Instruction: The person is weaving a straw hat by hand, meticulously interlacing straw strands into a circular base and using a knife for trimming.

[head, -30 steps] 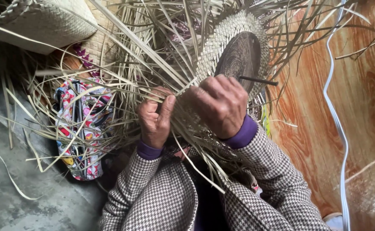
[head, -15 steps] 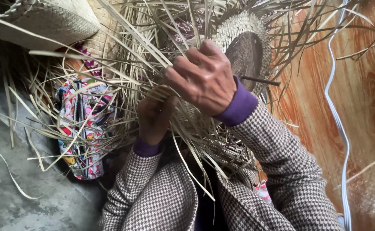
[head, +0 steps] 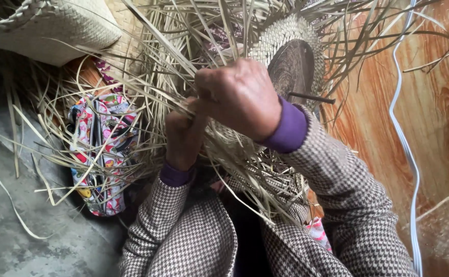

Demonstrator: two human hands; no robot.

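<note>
At centre of my lap, my right hand (head: pixel 242 97) is fisted, fingers clamped together on a bunch of pale dry straw strips (head: pixel 183 66) fanning toward 12 o'clock. My left hand (head: pixel 183 136), just below at 7 o'clock and touching the right, has its fingers curled tight on the same strips. Behind my right hand, at 1 o'clock: round half-woven straw piece with dark centre (head: pixel 293 64). At 9 o'clock, bright flowered cloth bundle (head: pixel 98 149) on grey floor (head: pixel 24 246). At 3 o'clock, white cord (head: pixel 404 143) along orange wood-grain panel (head: pixel 429 102).
</note>
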